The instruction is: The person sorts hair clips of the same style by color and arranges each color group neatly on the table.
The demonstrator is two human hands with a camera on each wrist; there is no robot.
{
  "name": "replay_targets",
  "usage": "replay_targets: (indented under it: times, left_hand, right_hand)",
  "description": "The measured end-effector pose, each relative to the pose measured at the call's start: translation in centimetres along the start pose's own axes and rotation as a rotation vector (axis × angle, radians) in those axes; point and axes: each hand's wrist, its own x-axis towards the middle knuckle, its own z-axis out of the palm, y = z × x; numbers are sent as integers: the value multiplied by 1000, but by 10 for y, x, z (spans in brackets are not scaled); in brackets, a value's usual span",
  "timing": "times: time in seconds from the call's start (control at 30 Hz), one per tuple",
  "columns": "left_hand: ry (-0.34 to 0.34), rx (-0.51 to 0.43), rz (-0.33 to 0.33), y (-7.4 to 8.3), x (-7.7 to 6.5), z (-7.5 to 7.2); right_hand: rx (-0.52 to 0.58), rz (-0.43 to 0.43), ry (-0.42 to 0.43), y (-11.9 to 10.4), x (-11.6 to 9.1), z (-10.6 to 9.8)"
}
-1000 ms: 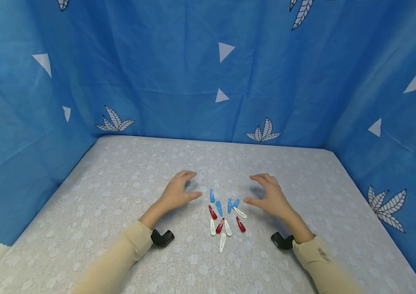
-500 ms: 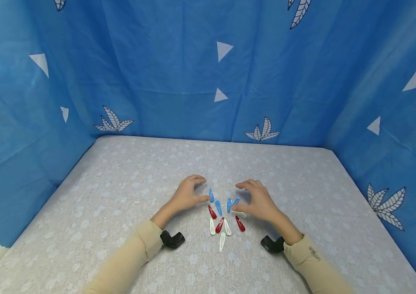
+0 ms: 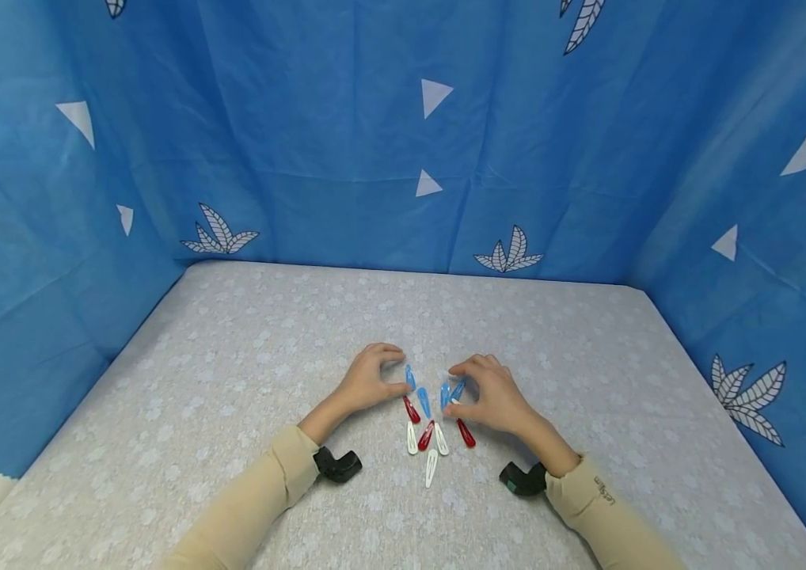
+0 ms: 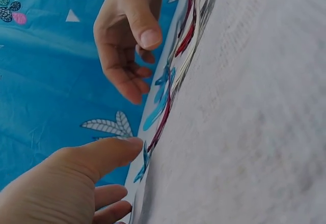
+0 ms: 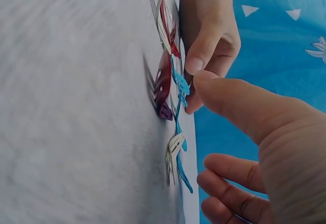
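Several snap hair clips lie grouped on the table. My left hand (image 3: 367, 381) is beside the leftmost blue hair clip (image 3: 410, 377), thumb and fingers spread around its left side. Another blue hair clip (image 3: 423, 401) lies just right of it. My right hand (image 3: 494, 398) arches over two blue hair clips, one of them the blue hair clip (image 3: 444, 393); its thumb covers most of a white hair clip (image 5: 175, 143). Neither hand visibly grips a clip. Nearer to me lie red hair clips, such as the middle red hair clip (image 3: 427, 435), and white hair clips, such as the lowest white hair clip (image 3: 431, 468).
A pale floral cloth covers the table (image 3: 268, 317). Blue curtains (image 3: 346, 158) with white triangles and leaves enclose the back and sides. Black wrist-worn devices (image 3: 337, 465) sit at both wrists, low over the cloth.
Both hands have moved inward toward the hair clips, the left going right and the right going left, and slightly nearer to me. The clips have not visibly moved.
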Motion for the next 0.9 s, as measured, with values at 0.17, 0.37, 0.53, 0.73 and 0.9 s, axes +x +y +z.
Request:
replay_targets:
  times: [0.17, 0.37, 0.53, 0.73, 0.9]
  left_hand:
    - [29, 6, 43, -2, 0, 5]
    - [24, 19, 48, -4, -1, 8]
    - [25, 23, 48, -5, -2, 8]
    - [47, 13, 62, -4, -2, 8]
    - [44, 18, 59, -4, -2, 8]
  right_hand:
    - [-12, -3, -6, 2, 0, 3]
    - [-27, -17, -12, 3, -1, 7]
    - [-48, -10, -16, 5, -1, 10]
    - [-47, -14, -9, 5, 0, 11]
    - [-47, -28, 6, 5, 0, 12]
